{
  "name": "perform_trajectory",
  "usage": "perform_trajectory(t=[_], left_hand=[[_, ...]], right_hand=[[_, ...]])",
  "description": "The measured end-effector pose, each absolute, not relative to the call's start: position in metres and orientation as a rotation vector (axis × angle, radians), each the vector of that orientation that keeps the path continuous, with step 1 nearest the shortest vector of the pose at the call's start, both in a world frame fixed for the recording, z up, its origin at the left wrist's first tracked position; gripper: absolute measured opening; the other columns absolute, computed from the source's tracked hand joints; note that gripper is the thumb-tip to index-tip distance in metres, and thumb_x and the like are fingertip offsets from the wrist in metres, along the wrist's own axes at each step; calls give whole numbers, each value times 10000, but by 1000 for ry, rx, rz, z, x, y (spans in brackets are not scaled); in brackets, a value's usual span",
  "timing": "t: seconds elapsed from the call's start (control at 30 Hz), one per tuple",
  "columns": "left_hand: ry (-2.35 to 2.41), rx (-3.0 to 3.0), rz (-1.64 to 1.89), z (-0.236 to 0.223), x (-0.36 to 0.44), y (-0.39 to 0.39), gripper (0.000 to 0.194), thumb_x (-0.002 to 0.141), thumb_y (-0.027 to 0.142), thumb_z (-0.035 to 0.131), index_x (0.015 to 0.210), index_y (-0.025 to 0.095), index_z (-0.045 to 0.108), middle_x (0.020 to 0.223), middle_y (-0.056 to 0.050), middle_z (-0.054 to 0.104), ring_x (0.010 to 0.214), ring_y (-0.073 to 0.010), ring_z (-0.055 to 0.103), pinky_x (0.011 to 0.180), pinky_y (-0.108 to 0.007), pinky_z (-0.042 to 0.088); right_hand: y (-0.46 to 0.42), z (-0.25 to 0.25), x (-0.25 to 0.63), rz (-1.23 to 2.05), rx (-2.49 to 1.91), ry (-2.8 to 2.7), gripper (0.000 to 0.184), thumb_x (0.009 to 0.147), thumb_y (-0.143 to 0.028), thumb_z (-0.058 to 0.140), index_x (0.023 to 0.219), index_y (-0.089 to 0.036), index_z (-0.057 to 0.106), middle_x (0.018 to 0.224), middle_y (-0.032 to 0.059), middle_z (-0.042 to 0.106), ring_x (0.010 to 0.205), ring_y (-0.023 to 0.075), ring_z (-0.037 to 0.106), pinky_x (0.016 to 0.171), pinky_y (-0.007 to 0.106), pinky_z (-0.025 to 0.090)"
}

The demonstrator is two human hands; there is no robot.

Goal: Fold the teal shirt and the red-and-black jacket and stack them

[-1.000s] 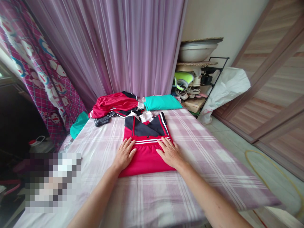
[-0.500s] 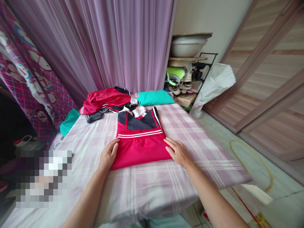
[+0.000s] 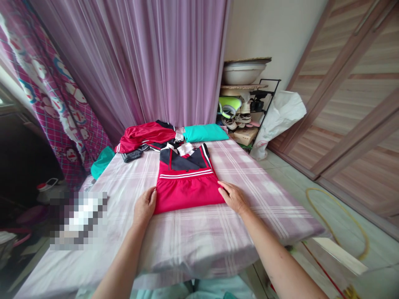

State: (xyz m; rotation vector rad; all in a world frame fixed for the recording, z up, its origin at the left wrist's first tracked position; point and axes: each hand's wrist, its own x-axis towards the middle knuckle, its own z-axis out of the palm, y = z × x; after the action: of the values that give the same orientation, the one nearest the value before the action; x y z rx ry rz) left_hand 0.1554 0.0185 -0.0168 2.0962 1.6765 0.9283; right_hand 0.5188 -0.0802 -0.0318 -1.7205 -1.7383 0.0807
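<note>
Where the red garment lies: folded into a tidy rectangle, the red garment sits flat on the bed, directly between the two sets of fingers.
Left fingers: together and open, touching the garment's left edge and clamped on nothing.
Right fingers: slightly apart, with the tips resting on its lower right edge, not gripping.
Handling: the thin, smooth sports fabric seems likely to slide, so light, even pressure from both sides should square the edges best; a hard squeeze could buckle the fold.
Above the fingers: a navy yoke, white stripes and a white collar finish the folded top.
Beyond the fingers: a crumpled red jacket lies in soft ridges beside a smooth, plump teal pillow.
Left of the left fingers: a teal cloth droops at the bed's edge; a pixelated patch hides what may be another object.
Right of the right fingers: a white plastic sack slumps against a wooden sliding door.
</note>
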Motion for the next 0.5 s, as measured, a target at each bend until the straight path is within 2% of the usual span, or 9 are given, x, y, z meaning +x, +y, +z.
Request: perform_trajectory(t=[0.3, 0.5], left_hand=[[1707, 2058, 871, -11, 155, 10, 453, 889, 467, 421, 1146, 220, 701, 943, -57, 774, 905, -229, 713, 794, -322, 542], [1657, 1984, 925, -12, 152, 7, 486, 868, 512, 445, 1170, 218, 687, 875, -32, 768, 825, -202, 707, 758, -303, 543]], right_hand=[[-85, -32, 519, 74, -1741, -1793, 467, 923, -411, 455, 1290, -186, 637, 1238, 121, 699, 1140, 249, 647, 1014, 427, 487], [-89, -37, 526, 108, -1704, -1870, 632, 846, -453, 563, 1410, -169, 523, 1313, 138, 653, 1170, 270, 630, 1009, 449, 494]])
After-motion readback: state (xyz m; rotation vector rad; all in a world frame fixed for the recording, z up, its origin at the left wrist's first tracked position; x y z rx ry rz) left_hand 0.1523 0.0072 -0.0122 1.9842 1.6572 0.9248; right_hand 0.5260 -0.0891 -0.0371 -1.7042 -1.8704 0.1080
